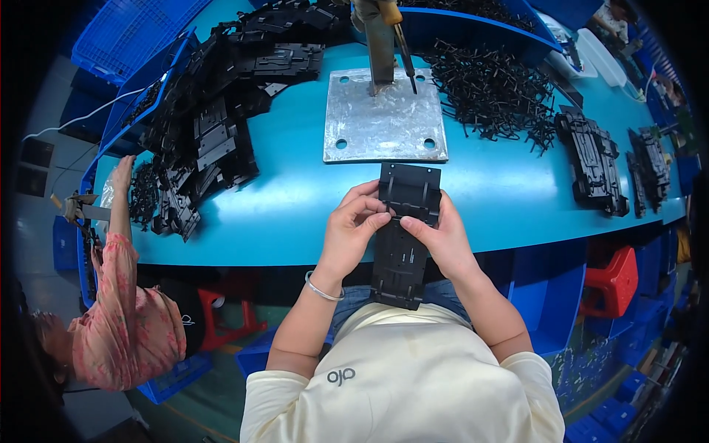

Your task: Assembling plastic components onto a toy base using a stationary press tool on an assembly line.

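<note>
A long blue table (pixel 295 214) carries heaps of black plastic parts (pixel 214 133) and a grey metal plate (pixel 384 118). At its near edge a long black plastic panel (pixel 402 244) is gripped from both sides: left hand (pixel 354 229) and right hand (pixel 442 240) closed on it, thumbs meeting at its middle.

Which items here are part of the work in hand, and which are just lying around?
In hand:
- left hand
- right hand
- long black plastic plate, held by both

Lying about:
- grey metal base plate
- heap of small black clips
- stacked black panels
- assembled black frames
- red stool
</note>
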The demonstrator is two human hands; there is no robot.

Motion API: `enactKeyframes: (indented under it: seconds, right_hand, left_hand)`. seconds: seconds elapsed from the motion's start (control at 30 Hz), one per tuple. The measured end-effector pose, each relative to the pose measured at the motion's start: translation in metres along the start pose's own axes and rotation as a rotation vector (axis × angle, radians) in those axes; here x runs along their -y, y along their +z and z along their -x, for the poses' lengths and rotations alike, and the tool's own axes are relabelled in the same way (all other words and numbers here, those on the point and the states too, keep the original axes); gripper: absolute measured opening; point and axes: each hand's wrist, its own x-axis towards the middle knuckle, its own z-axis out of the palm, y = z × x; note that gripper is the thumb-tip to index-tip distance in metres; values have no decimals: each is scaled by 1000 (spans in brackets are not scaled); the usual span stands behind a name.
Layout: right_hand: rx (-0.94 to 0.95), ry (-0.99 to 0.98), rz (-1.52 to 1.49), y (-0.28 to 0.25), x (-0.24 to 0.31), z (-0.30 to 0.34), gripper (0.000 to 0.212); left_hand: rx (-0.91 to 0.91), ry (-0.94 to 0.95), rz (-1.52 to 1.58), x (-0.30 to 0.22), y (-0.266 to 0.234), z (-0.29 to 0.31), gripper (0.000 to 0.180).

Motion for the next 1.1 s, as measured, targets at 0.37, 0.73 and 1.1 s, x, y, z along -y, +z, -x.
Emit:
enactKeyframes:
  seconds: [0.37,0.73,1.1]
  right_hand:
    - [45,14,-131,2,4,4,36]
    - [15,-115,119,6,2,16,42]
    - [-37,-231,490,9,20,19,39]
  left_hand:
    - [76,-4,-26,-10,-1,4,34]
    - [-251,587,-806,-20,11,10,28]
    - [-239,665,-1037,-34,33,21,47]
